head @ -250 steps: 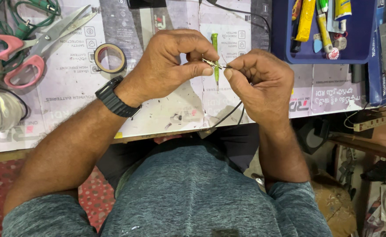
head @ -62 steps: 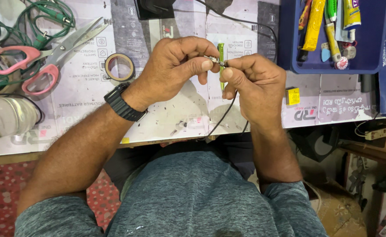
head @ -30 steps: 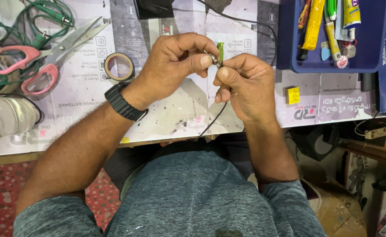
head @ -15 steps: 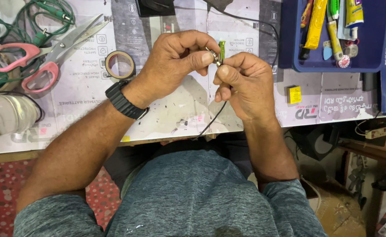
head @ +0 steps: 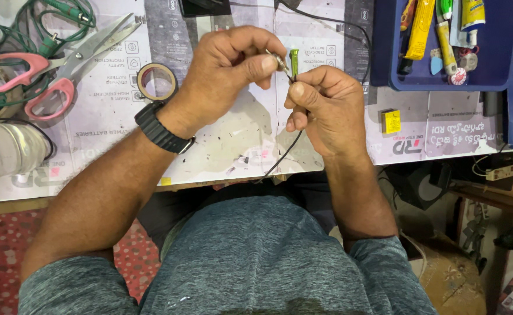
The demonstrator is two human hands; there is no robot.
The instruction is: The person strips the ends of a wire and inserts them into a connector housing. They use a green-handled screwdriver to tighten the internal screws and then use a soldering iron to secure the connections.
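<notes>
- Metal is glinting between our two hands: we are pinching a small silvery plug tip (head: 280, 60) with the thumb and forefinger of our left hand (head: 233, 70), just above the worktop (head: 221, 146).
- Our left fingers (head: 255, 65) are closing tight on that tip; the rest of that hand is curled loosely and holding nothing else that we can make out.
- Our right hand (head: 323, 108) is gripping the black cable (head: 285, 154) in a closed fist, thumb pressing on top, with a green sleeve (head: 294, 58) standing upright just beyond the knuckles.
- We are judging the main risk to be the tip slipping out of so small a pinch, since only the fingertips are bearing on it; it could then drop among the clutter or off the near edge.
- We are also thinking that pulling the hands apart too hard could strain the thin wire where it is meeting the metal part; that joint is too small for us to see clearly.
- Slack cable is hanging off the worktop edge toward our lap, so it could be snagging there and tugging the work.
- As for looks, the cable is appearing thin, black and limp, the tip short and shiny, the sleeve narrow, tapered and bright green.
- Pink-handled scissors (head: 46, 81), a tape roll (head: 156, 81) and a blue tray (head: 385, 70) of tubes are lying well apart from the hands.
</notes>
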